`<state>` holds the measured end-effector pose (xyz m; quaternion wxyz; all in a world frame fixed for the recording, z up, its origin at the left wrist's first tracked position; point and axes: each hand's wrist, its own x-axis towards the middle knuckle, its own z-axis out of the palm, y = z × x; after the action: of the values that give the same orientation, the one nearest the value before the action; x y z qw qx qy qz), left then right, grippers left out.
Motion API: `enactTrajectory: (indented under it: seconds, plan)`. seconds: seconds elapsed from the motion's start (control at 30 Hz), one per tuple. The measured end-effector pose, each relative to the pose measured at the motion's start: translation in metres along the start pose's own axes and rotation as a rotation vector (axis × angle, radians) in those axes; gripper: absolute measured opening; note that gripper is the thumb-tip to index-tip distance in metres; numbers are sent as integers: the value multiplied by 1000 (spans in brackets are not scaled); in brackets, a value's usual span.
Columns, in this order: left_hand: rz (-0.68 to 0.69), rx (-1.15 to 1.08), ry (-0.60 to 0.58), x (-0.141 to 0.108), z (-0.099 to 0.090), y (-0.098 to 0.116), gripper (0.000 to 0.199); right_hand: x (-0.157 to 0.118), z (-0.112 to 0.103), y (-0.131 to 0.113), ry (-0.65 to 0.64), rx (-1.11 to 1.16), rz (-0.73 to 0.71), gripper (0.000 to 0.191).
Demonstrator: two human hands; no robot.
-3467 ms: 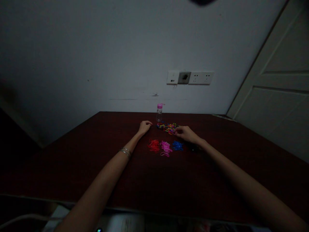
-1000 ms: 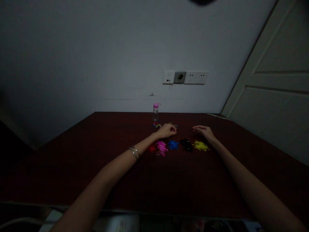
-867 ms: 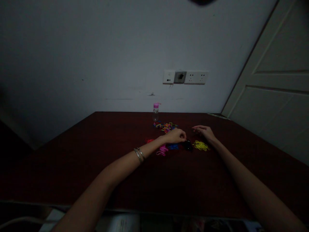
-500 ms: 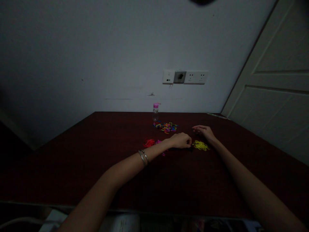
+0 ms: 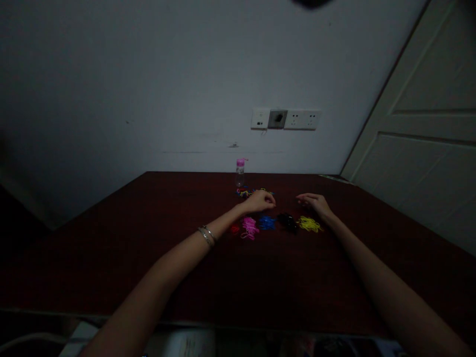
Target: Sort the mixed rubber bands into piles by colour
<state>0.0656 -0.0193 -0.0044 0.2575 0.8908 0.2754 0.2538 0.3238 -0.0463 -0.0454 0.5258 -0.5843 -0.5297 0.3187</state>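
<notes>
My left hand [image 5: 259, 201], with bangles on the wrist, is over the near edge of a mixed pile of coloured rubber bands [image 5: 243, 193] and hides much of it. Its fingers are pinched together; whatever is between them is too small to make out. Nearer me lies a row of sorted bands: red [image 5: 234, 229], partly behind my left forearm, then pink [image 5: 250, 227], blue [image 5: 267, 222], black [image 5: 288, 222] and yellow [image 5: 310, 224]. My right hand [image 5: 314, 203] rests just beyond the yellow bands, its fingers loosely stretched to the left, with nothing visible in them.
A clear bottle with a pink cap [image 5: 240, 173] stands behind the mixed pile. The dark red tabletop [image 5: 148, 238] meets a pale wall with sockets [image 5: 285, 119]. A panelled door [image 5: 420, 124] is at the right. Below the front edge are dim items.
My left hand has moved from the black bands back and left to the mixed pile, uncovering the blue and black bands. My right hand has stayed in place.
</notes>
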Motion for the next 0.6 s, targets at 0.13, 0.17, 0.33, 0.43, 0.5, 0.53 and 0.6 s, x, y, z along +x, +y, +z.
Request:
enactTrajectory:
  seconds: [0.13, 0.17, 0.33, 0.43, 0.5, 0.53, 0.6]
  plan:
    - [-196, -55, 205, -11, -26, -41, 19, 0, 0, 0, 5, 4, -2, 26]
    - [-248, -52, 255, -15, -32, -52, 19, 0, 0, -1, 6, 2, -4, 26]
    - [-382, -53, 470, -37, -50, -97, 25, -1, 0, -3, -1, -28, -11, 27]
    - [-358, -110, 501, -41, -48, -107, 29, -2, 0, -4, 7, -52, -15, 26]
    - [-354, -127, 497, -41, -46, -107, 30, -1, 0, -3, 6, -72, -19, 26]
    - [-355, -131, 493, -41, -45, -106, 31, 0, 0, -2, -1, -87, -20, 26]
    - [-354, -140, 488, -41, -44, -103, 32, 1, 1, -1, -26, -122, -19, 25]
